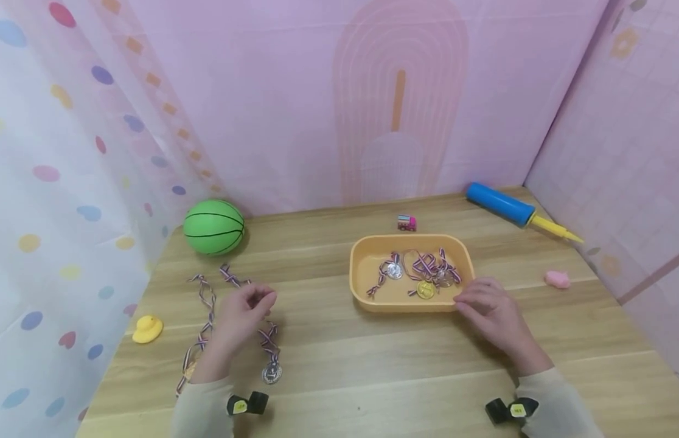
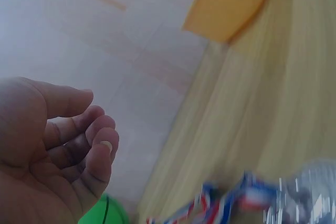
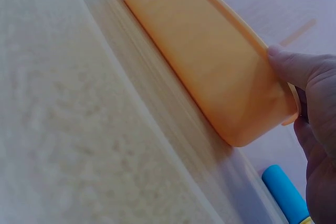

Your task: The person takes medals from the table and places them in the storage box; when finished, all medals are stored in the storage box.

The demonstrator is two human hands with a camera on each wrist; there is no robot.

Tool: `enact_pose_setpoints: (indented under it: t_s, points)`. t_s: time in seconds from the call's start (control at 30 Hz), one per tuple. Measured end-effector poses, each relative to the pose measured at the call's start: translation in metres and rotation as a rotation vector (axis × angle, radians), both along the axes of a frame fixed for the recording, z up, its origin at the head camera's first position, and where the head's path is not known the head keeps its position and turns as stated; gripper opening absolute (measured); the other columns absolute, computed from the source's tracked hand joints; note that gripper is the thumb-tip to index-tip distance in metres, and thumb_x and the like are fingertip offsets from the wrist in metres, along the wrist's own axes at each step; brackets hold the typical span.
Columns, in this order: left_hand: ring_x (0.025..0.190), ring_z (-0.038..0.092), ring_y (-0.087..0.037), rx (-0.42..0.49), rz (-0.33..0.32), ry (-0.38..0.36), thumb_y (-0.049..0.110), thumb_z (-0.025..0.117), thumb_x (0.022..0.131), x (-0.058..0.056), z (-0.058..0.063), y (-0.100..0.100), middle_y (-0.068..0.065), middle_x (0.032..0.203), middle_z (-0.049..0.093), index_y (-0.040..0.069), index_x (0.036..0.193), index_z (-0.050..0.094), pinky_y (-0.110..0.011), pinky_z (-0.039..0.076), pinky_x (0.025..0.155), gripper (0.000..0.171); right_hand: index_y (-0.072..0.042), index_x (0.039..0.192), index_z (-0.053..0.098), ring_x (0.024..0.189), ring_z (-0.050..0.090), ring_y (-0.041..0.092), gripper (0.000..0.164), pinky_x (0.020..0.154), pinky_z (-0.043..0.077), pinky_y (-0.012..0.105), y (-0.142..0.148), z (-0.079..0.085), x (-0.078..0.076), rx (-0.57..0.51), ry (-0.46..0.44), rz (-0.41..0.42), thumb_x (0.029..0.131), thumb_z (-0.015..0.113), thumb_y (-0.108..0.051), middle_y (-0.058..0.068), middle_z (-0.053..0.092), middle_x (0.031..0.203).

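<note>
My left hand (image 1: 242, 313) is raised over the table between two medals on striped ribbons, its fingers loosely curled and nothing in them. A silver medal (image 1: 271, 372) lies to its right, its twisted ribbon partly behind the hand. To the left, a gold-coloured medal (image 1: 190, 368) is partly hidden by the forearm. My right hand (image 1: 493, 310) grips the near right corner of an orange plastic basin (image 1: 405, 308), thumb at the rim (image 3: 273, 51). Inside the basin are a silver medal (image 1: 394, 271), a gold medal (image 1: 425, 289) and another medal (image 1: 444, 278) with tangled ribbons.
A green ball (image 1: 214, 227) sits at the back left, a yellow rubber duck (image 1: 148, 329) at the left edge. Behind the basin stands a small toy truck (image 1: 407, 222). A blue pump (image 1: 501, 204) and a small pink toy (image 1: 557, 279) lie on the right.
</note>
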State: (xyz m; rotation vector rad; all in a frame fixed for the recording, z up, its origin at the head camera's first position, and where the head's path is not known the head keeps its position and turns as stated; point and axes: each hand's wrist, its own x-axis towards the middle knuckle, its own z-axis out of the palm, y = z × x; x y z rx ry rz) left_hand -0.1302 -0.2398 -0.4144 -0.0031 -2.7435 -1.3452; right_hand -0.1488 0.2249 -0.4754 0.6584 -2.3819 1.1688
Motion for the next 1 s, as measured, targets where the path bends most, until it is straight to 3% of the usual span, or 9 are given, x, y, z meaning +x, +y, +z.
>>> enact_pose_setpoints:
  t_s: [0.17, 0.47, 0.63, 0.8, 1.0]
  points:
    - [0.071, 0.059, -0.014, -0.084, 0.039, 0.004, 0.014, 0.065, 0.092, 0.02, -0.005, -0.023, -0.008, 0.083, 0.065, 0.001, 0.099, 0.066, -0.023, 0.051, 0.061, 0.015, -0.012, 0.089, 0.075, 0.099, 0.054, 0.015, 0.019, 0.089, 0.039, 0.017, 0.001, -0.001, 0.001, 0.012, -0.008, -0.004, 0.074, 0.081, -0.002, -0.006, 0.071, 0.089]
    - [0.069, 0.056, -0.008, -0.086, 0.163, -0.067, 0.014, 0.063, 0.094, 0.059, -0.019, -0.072, -0.012, 0.087, 0.064, -0.005, 0.104, 0.064, -0.022, 0.049, 0.059, 0.022, -0.013, 0.09, 0.074, 0.099, 0.056, 0.021, 0.026, 0.092, 0.037, 0.017, 0.004, -0.003, -0.004, -0.01, 0.044, 0.036, 0.07, 0.081, 0.002, -0.003, 0.072, 0.09]
    - [0.07, 0.059, -0.007, -0.124, 0.18, -0.125, 0.018, 0.066, 0.092, 0.078, -0.028, -0.103, -0.012, 0.089, 0.067, -0.004, 0.105, 0.065, -0.023, 0.051, 0.059, 0.026, -0.012, 0.09, 0.075, 0.1, 0.056, 0.024, 0.026, 0.093, 0.036, 0.016, 0.004, -0.001, -0.005, -0.014, 0.04, 0.041, 0.07, 0.081, 0.002, -0.003, 0.072, 0.091]
    - [0.071, 0.057, -0.005, -0.194, 0.192, -0.158, 0.021, 0.069, 0.09, 0.087, -0.035, -0.124, -0.008, 0.09, 0.068, 0.0, 0.105, 0.066, -0.021, 0.049, 0.061, 0.027, -0.01, 0.089, 0.075, 0.1, 0.055, 0.021, 0.024, 0.093, 0.036, 0.016, 0.005, -0.001, -0.005, -0.001, 0.027, 0.023, 0.07, 0.081, 0.002, -0.003, 0.072, 0.09]
    - [0.069, 0.058, -0.007, -0.254, 0.207, -0.201, 0.021, 0.074, 0.084, 0.091, -0.041, -0.134, -0.004, 0.085, 0.068, 0.005, 0.099, 0.068, -0.023, 0.049, 0.058, 0.023, -0.011, 0.089, 0.075, 0.1, 0.054, 0.017, 0.023, 0.092, 0.036, 0.016, 0.004, -0.002, -0.003, 0.002, 0.014, 0.011, 0.072, 0.081, 0.002, -0.005, 0.072, 0.09]
